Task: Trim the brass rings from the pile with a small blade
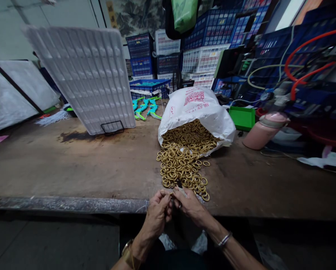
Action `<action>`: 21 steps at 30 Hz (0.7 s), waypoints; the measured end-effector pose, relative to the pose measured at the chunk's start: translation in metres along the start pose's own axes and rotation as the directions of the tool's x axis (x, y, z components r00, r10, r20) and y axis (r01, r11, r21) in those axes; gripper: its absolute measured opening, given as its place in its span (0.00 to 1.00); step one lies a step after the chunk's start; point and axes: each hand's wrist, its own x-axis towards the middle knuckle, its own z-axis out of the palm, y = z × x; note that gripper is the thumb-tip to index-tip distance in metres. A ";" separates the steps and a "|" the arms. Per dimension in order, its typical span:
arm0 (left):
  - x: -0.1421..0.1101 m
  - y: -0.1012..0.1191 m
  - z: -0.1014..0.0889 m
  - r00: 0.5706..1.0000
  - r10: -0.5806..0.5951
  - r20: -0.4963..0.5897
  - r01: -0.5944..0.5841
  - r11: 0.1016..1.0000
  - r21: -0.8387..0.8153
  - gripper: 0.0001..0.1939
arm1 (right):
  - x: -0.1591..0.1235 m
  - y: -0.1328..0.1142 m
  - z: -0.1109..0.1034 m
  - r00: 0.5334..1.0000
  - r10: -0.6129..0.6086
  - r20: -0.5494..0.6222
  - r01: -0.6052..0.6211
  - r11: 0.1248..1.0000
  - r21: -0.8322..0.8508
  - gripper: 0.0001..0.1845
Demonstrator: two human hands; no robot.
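At the worktop's front edge (72,203), near gold rings (182,167), the right hand (192,206) grips a dark-tipped tool (180,184); the left hand (156,210) is closed, contents unclear

Long brown wooden workbench (58,165), worn top, runs the full width; taken as landmark. Dark blotchy stain (75,136) on its left half, toward the back. Scuffed grey front edge strip (72,204) along its left part. Below the bench, left: smooth grey floor (44,243) with a thin seam line. Behind the bench, left: pale grey-green wall (5,32). Behind its middle: grey ink-style landscape picture (140,17), hung high. Behind its middle and right: tall stacks of slatted plastic crates, blue (213,30) and white (206,58). High behind its right: bright slanting pale strip (287,15), window or panel unclear; orange-brown strip (308,13) adjoining. Light subdued, deepest shadow beneath the bench.
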 end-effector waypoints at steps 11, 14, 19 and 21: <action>-0.004 0.003 0.005 0.998 -0.054 0.022 0.053 0.998 0.027 0.17 | -0.002 -0.014 -0.003 0.986 -0.156 -0.054 0.140 0.961 -0.237 0.13; -0.006 0.001 0.005 0.998 -0.052 0.028 0.052 0.999 0.012 0.17 | -0.004 -0.013 -0.003 0.984 -0.167 -0.054 0.147 0.951 -0.273 0.13; -0.009 0.000 0.005 0.999 -0.050 0.012 0.050 0.999 0.016 0.16 | -0.007 -0.004 -0.003 0.944 -0.321 -0.071 0.246 0.832 -0.497 0.13; -0.010 0.000 0.006 0.998 -0.056 -0.012 0.056 0.998 0.021 0.16 | -0.008 0.000 -0.004 0.933 -0.357 -0.048 0.268 0.777 -0.569 0.11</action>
